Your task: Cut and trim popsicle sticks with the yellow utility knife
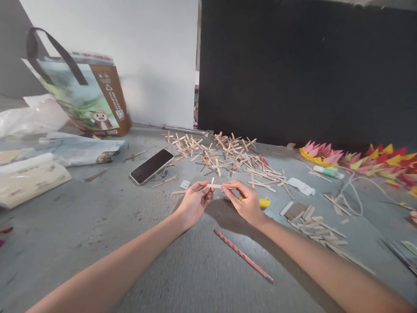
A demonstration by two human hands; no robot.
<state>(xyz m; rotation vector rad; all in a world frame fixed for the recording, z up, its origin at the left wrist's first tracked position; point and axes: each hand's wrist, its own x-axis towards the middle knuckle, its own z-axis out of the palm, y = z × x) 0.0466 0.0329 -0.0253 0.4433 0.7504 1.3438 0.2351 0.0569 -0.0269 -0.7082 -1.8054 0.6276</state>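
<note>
My left hand (193, 205) pinches small wooden craft sticks (214, 186), one lying across and a second one sticking up at the left end. My right hand (249, 206) grips the right end of the flat stick between thumb and fingers. Both hands are close together above the grey table (177, 274). Behind them lies a pile of craft sticks (217, 152), many joined into crosses. Partly hidden by my right hand is a yellow object (264, 202). A red patterned pencil (244, 256) lies on the table in front of my hands.
A black phone (151, 167) lies to the left, with plastic packaging (26, 177) and a printed bag (84, 95) beyond. More loose sticks (317, 226), a white cable (359, 198), a glue tube (328, 172) and coloured paper pieces (320, 156) are on the right.
</note>
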